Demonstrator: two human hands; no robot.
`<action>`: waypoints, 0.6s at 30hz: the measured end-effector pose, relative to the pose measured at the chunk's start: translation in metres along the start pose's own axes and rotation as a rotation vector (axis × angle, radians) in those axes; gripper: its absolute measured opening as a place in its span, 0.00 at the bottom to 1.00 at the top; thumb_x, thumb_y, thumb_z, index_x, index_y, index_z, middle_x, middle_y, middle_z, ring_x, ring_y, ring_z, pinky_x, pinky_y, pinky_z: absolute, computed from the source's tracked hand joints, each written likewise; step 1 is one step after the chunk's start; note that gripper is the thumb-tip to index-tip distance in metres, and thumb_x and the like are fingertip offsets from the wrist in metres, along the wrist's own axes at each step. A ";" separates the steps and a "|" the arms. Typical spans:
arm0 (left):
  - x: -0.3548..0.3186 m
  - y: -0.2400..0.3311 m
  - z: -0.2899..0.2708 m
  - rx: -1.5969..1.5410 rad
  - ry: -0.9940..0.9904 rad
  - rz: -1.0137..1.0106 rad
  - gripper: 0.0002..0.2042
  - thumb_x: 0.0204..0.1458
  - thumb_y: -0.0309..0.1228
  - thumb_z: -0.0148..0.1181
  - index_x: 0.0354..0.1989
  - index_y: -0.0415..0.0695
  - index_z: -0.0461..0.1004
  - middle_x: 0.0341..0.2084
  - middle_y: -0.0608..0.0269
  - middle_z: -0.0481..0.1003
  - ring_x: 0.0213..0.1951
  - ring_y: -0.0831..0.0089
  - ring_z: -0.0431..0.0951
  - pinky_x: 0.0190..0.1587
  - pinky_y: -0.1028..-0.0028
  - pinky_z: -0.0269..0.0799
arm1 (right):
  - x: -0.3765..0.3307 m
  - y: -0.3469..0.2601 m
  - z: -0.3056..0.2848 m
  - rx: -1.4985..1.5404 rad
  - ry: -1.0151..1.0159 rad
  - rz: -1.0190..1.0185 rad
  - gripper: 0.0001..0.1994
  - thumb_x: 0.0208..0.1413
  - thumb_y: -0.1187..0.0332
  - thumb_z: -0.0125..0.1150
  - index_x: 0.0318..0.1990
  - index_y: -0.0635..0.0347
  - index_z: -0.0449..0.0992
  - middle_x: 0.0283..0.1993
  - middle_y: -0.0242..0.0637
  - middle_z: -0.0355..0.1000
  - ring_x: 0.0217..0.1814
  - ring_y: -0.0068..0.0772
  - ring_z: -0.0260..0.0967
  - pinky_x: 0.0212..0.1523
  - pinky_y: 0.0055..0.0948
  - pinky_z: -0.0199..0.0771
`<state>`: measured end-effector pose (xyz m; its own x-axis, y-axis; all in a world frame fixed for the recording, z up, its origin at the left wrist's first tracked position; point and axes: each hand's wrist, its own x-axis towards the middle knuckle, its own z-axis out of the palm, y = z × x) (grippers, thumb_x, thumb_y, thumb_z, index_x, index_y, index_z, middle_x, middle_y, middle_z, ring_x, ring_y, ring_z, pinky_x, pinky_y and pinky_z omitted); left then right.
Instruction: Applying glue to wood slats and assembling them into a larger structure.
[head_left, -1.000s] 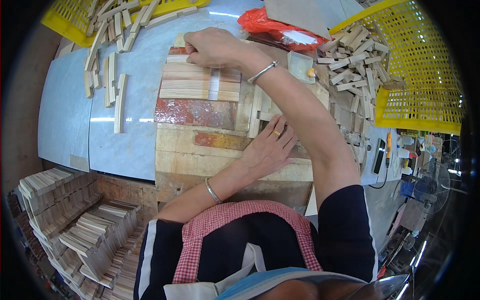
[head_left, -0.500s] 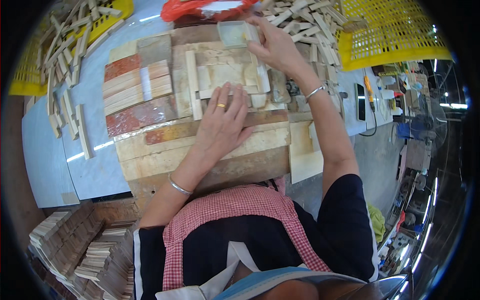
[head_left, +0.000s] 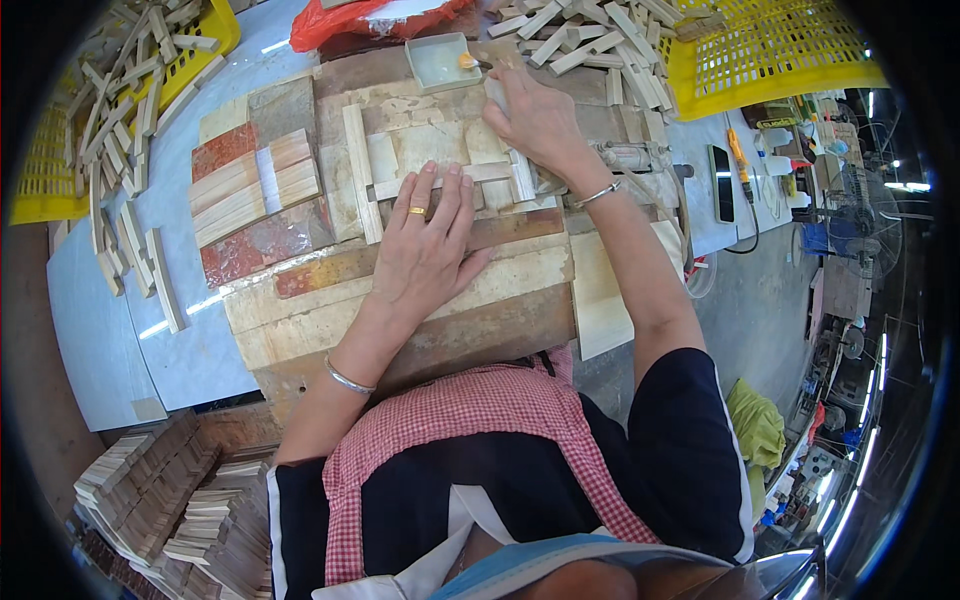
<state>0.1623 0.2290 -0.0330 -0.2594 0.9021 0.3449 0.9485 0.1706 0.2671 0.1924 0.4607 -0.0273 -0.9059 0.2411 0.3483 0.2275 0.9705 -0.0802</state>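
My left hand (head_left: 425, 235) lies flat with stretched fingers, its fingertips over a crosswise wooden strip (head_left: 490, 172). That strip spans between an upright strip (head_left: 361, 175) on the left and another strip (head_left: 521, 176) on the right, all on a stained work board (head_left: 420, 262). My right hand (head_left: 540, 118) is closed in a pinch on a pale wooden strip (head_left: 496, 93), mostly hidden beneath it. Just beyond its fingertips stands a shallow clear tray (head_left: 425, 80) with whitish contents. Something small with an orange tip (head_left: 467, 61) rests at the tray's right side.
Flat wooden pieces (head_left: 235, 190) lie on the board's left. Loose strips spill from yellow baskets (head_left: 780, 65) at both far corners. A red plastic bag (head_left: 345, 25) sits behind the tray. A phone (head_left: 721, 184) and a metal clamp-like fitting (head_left: 628, 155) are at right; stacked wood (head_left: 150, 470) stands lower left.
My right hand has drawn back from the tray's right edge, slightly toward me, uncovering the orange tip. My left hand stays on the crosswise strip. The whole view has shifted a little.
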 end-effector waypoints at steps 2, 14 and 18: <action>0.001 0.000 0.001 0.004 0.004 0.004 0.37 0.48 0.49 0.60 0.60 0.33 0.62 0.59 0.48 0.63 0.62 0.50 0.60 0.66 0.56 0.53 | -0.003 -0.002 0.002 -0.008 -0.017 0.009 0.18 0.52 0.60 0.53 0.46 0.64 0.70 0.35 0.46 0.74 0.34 0.45 0.74 0.35 0.41 0.73; 0.005 0.018 -0.004 0.046 -0.006 -0.013 0.35 0.48 0.55 0.57 0.65 0.54 0.61 0.56 0.41 0.64 0.60 0.40 0.60 0.64 0.47 0.51 | -0.012 -0.016 0.001 -0.074 -0.025 -0.031 0.14 0.57 0.64 0.52 0.48 0.59 0.71 0.37 0.40 0.73 0.40 0.38 0.69 0.41 0.36 0.61; 0.010 0.020 0.002 0.130 -0.037 0.009 0.35 0.46 0.60 0.55 0.64 0.65 0.61 0.54 0.39 0.63 0.58 0.33 0.60 0.61 0.39 0.50 | -0.011 -0.005 -0.001 0.022 -0.053 0.044 0.15 0.58 0.62 0.52 0.51 0.56 0.72 0.38 0.40 0.72 0.42 0.40 0.69 0.44 0.36 0.62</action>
<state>0.1789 0.2423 -0.0263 -0.2457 0.9176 0.3126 0.9670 0.2098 0.1444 0.2018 0.4526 -0.0301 -0.9131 0.2827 0.2938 0.2599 0.9588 -0.1150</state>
